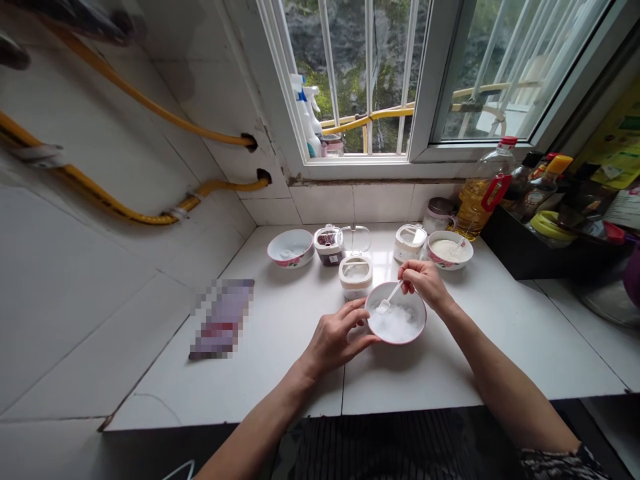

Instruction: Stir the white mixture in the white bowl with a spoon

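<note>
A white bowl (418,324) with a pink rim holds a white, grainy substance (397,324). My left hand (336,335) grips the bowl's left side, thumb low and fingers along the rim. Between the closed fingers of my right hand (421,280) is a small white plastic spoon (385,305), its scoop tilted down over the bowl's contents. Just behind the bowl stands a clear-lidded container (356,277) of pale contents. Another container (329,245) with dark contents has its clear lid flipped up. A third clear-lidded container (410,242) stands farther right.
A floral bowl (291,249) sits at back left; another bowl (451,253) with pale powder sits at back right. An oil bottle (479,193) and a dark box (540,250) of bottles line the right. A blurred flat object (223,320) lies left on the tiled counter (280,393).
</note>
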### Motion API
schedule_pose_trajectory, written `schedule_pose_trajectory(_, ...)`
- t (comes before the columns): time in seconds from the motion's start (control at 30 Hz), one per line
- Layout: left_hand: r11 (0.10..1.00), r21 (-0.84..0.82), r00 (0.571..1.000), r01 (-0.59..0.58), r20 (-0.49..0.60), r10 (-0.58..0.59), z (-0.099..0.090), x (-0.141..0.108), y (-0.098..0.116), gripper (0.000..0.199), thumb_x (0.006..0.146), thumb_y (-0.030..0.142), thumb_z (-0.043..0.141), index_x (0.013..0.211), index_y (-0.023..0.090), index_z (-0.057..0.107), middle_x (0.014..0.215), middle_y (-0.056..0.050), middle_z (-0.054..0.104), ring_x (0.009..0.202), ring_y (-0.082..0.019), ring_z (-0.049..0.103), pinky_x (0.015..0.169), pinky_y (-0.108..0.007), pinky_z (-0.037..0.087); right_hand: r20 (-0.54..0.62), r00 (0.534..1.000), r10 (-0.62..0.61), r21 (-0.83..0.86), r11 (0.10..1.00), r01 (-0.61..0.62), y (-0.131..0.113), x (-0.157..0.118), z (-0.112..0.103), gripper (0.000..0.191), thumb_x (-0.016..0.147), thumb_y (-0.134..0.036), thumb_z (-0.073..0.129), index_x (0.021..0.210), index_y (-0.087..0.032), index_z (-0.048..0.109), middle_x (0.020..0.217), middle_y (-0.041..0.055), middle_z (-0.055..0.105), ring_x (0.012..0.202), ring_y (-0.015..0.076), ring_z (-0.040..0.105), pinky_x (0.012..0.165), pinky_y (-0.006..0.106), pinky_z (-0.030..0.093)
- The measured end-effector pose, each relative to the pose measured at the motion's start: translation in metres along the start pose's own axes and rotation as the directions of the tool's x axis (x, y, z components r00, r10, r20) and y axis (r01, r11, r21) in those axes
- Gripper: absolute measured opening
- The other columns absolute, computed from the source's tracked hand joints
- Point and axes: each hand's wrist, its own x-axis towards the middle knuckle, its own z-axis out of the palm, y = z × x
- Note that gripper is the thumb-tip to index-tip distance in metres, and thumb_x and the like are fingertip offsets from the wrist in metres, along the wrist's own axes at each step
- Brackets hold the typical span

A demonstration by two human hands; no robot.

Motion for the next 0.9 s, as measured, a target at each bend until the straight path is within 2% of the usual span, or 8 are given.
schedule_pose_trajectory(0.43, 1.000, -0.005, 1.000, 0.002, -0.005, -0.002, 0.001, 0.000, 0.000, 0.027, 0.091, 0.043, 0.064, 0.100, 0.018, 0.059, 0.119, -0.017, 0.068, 0.069, -0.014, 0.070, 0.060, -0.025, 0.059, -0.046, 0.996, -0.080, -0.180, 0.981, 0.070, 0.003, -0.002, 0.002, 0.014, 0.061, -0.024, 0.049, 0.054, -0.018, 0.060, 0.041, -0.0016, 0.054, 0.042, 0.0109, 0.047, 0.047, 0.022, 0.036)
schedule_pose_trajectory(0.67, 1.000, -0.006, 1.000, 0.003, -0.003, -0.003, 0.000, 0.000, 0.000, 0.027, 0.091, 0.042, 0.065, 0.101, 0.018, 0.058, 0.119, -0.016, 0.068, 0.068, -0.013, 0.070, 0.060, -0.025, 0.059, 0.016, 0.995, -0.098, -0.172, 0.980, 0.100, 0.002, -0.004, 0.003, 0.014, 0.063, -0.024, 0.048, 0.057, -0.018, 0.060, 0.043, -0.0020, 0.054, 0.043, 0.0109, 0.046, 0.048, 0.023, 0.036)
schedule_pose_trajectory(0.8, 1.000, -0.002, 1.000, 0.007, -0.004, -0.007, 0.000, 0.000, 0.001, 0.027, 0.091, 0.042, 0.064, 0.100, 0.017, 0.059, 0.118, -0.016, 0.068, 0.068, -0.013, 0.069, 0.060, -0.025, 0.059, 0.127, 0.980, -0.156, -0.217, 0.959, 0.181, 0.002, -0.009, 0.007, 0.013, 0.065, -0.021, 0.048, 0.062, -0.019, 0.060, 0.048, -0.0025, 0.057, 0.048, 0.0113, 0.049, 0.051, 0.023, 0.039)
schedule_pose_trajectory(0.9, 1.000, -0.004, 1.000, 0.011, -0.002, -0.011, 0.000, 0.000, 0.002, 0.027, 0.091, 0.043, 0.064, 0.101, 0.018, 0.060, 0.117, -0.015, 0.068, 0.067, -0.013, 0.069, 0.061, -0.026, 0.059, 0.186, 0.974, -0.130, -0.142, 0.977, 0.158, 0.001, -0.010, 0.007, 0.012, 0.067, -0.022, 0.050, 0.065, -0.018, 0.061, 0.050, -0.0020, 0.058, 0.049, 0.0114, 0.050, 0.051, 0.023, 0.040)
